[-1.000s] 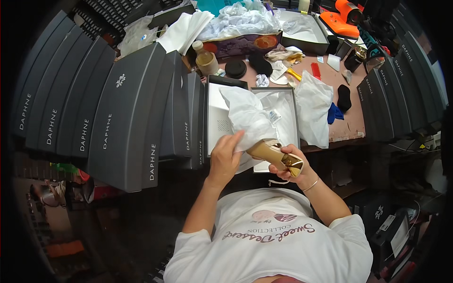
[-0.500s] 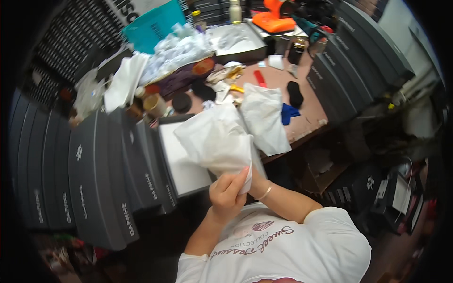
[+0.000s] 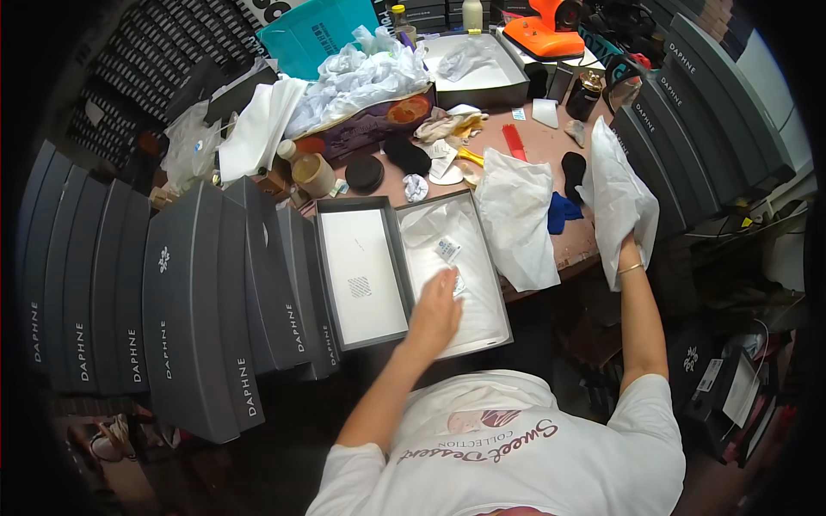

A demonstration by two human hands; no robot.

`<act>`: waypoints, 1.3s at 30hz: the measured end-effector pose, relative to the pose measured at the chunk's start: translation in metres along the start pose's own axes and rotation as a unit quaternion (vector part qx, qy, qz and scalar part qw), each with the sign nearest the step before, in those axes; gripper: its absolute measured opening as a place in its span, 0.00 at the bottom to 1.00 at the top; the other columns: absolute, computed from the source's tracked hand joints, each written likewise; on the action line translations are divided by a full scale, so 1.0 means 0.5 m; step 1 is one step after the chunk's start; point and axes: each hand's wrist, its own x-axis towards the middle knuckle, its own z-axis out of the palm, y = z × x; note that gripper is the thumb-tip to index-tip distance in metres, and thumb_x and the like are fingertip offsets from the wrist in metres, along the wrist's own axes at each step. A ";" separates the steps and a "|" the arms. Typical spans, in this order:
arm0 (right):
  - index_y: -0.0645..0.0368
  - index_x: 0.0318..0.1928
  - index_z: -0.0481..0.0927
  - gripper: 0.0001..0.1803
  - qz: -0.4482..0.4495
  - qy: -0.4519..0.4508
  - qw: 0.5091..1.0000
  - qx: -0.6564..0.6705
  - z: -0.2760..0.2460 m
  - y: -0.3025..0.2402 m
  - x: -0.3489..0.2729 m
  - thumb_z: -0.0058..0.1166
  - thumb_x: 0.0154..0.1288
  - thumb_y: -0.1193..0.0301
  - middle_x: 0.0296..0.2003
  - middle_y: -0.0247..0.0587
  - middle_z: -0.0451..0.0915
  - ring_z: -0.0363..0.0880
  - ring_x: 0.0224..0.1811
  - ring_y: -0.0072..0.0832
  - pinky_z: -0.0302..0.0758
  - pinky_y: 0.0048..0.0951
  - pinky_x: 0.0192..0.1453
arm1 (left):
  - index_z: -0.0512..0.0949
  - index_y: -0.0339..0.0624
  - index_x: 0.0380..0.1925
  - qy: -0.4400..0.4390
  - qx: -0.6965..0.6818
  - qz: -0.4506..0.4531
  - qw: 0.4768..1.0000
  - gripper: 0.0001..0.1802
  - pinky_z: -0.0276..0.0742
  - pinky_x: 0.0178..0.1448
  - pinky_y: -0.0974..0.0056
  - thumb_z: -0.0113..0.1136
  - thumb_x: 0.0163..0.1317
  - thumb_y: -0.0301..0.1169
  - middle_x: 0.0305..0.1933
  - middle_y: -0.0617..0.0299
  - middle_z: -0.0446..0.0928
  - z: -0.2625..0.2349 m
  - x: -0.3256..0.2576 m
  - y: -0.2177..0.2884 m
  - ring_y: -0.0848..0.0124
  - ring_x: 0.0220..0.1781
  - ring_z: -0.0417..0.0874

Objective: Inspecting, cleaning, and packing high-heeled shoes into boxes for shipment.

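Note:
An open dark grey shoe box (image 3: 499, 320) lined with white tissue paper lies in front of me, its lid (image 3: 361, 275) upturned just to the left. My left hand (image 3: 434, 311) reaches into the box, fingers spread on the tissue beside a small white packet (image 3: 446, 250). My right hand (image 3: 629, 249) is out to the right, gripping a white dust bag (image 3: 618, 198) held upright. Another white dust bag (image 3: 518, 215) lies flat on the table edge between the box and my right hand.
Rows of closed grey shoe boxes (image 3: 172, 301) stand at left, more at right (image 3: 688, 112). The brown table (image 3: 551, 138) holds crumpled tissue (image 3: 361, 73), a brown jar (image 3: 311, 175), black round pieces (image 3: 365, 172), a red comb (image 3: 514, 142), an open white box (image 3: 482, 69) and an orange tool (image 3: 551, 26).
The gold-coloured shoe I held a second ago is out of sight. My right hand has swung right with the white bag, and my left hand has dropped into the open box.

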 end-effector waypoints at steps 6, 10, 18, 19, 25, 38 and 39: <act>0.65 0.39 0.79 0.11 -0.053 -0.038 0.994 -0.083 0.031 -0.024 0.009 0.47 0.55 0.79 0.40 0.58 0.79 0.80 0.34 0.50 0.77 0.44 0.38 | 0.71 0.32 0.55 -0.055 0.278 0.007 0.959 0.30 0.62 0.66 0.54 0.66 0.49 0.25 0.57 0.44 0.68 -0.040 0.177 -0.101 0.49 0.63 0.67; 0.64 0.47 0.77 0.14 -0.238 0.135 0.936 0.222 -0.105 -0.261 -0.101 0.54 0.58 0.77 0.40 0.53 0.80 0.80 0.36 0.47 0.77 0.39 0.41 | 0.73 0.43 0.52 -0.176 0.268 -0.044 0.946 0.28 0.69 0.58 0.50 0.67 0.46 0.26 0.46 0.52 0.72 0.025 0.193 -0.130 0.52 0.56 0.71; 0.62 0.48 0.76 0.16 -0.248 0.034 0.907 0.339 -0.066 -0.394 -0.138 0.59 0.59 0.72 0.37 0.49 0.79 0.79 0.37 0.45 0.76 0.38 0.42 | 0.74 0.40 0.42 -0.106 0.144 -0.019 0.984 0.16 0.75 0.48 0.51 0.62 0.52 0.24 0.41 0.47 0.73 0.063 0.147 -0.161 0.49 0.47 0.77; 0.62 0.48 0.76 0.16 -0.246 0.023 0.905 0.347 -0.068 -0.397 -0.133 0.59 0.59 0.72 0.37 0.48 0.79 0.79 0.37 0.45 0.76 0.38 0.42 | 0.75 0.39 0.41 -0.101 0.141 -0.005 0.985 0.14 0.75 0.48 0.51 0.62 0.52 0.25 0.41 0.47 0.73 0.048 0.149 -0.148 0.49 0.46 0.77; 0.62 0.47 0.77 0.15 -0.240 -0.021 0.919 0.313 -0.024 -0.433 -0.147 0.60 0.59 0.72 0.37 0.45 0.79 0.79 0.39 0.38 0.74 0.38 0.49 | 0.75 0.37 0.36 -0.168 0.201 0.014 0.965 0.10 0.81 0.43 0.56 0.61 0.51 0.23 0.43 0.49 0.72 0.082 0.056 -0.096 0.54 0.47 0.77; 0.56 0.24 0.86 0.11 -0.318 0.073 0.931 -0.164 0.100 -0.492 -0.053 0.50 0.57 0.70 0.26 0.40 0.81 0.75 0.44 0.41 0.37 0.65 0.74 | 0.77 0.37 0.46 -0.017 -0.185 -0.127 0.974 0.15 0.78 0.43 0.55 0.59 0.56 0.24 0.39 0.48 0.77 -0.082 0.053 -0.072 0.55 0.37 0.82; 0.55 0.27 0.86 0.12 -0.318 0.051 0.928 -0.186 0.101 -0.499 -0.050 0.50 0.58 0.69 0.27 0.40 0.82 0.75 0.45 0.42 0.36 0.66 0.74 | 0.77 0.37 0.46 -0.011 -0.210 -0.151 0.966 0.16 0.78 0.44 0.56 0.60 0.56 0.24 0.40 0.49 0.77 -0.086 0.045 -0.073 0.55 0.38 0.82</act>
